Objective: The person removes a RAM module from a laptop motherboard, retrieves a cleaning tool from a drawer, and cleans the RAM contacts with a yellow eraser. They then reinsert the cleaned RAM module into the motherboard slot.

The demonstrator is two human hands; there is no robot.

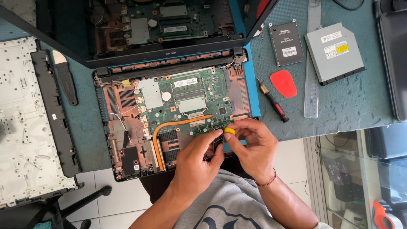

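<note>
An opened laptop base [127, 127] lies in front of me, its green motherboard [186, 106] and copper heat pipe [157, 140] exposed. My left hand [197, 163] pinches a small dark component [218, 140] at the board's near right edge. My right hand [254, 146] sits beside it, holding a small yellow piece [229, 131] between thumb and fingers right above that same spot. The laptop's screen lid [140, 25] stands tilted open behind the base and reflects the board.
The detached keyboard cover [29, 123] lies at left beside a black-handled spudger [65, 78]. To the right are a red-black screwdriver [273, 101], red pick [283, 83], drive in bracket [286, 43], metal ruler [312, 59], optical drive [334, 51] and a dark device [394, 59].
</note>
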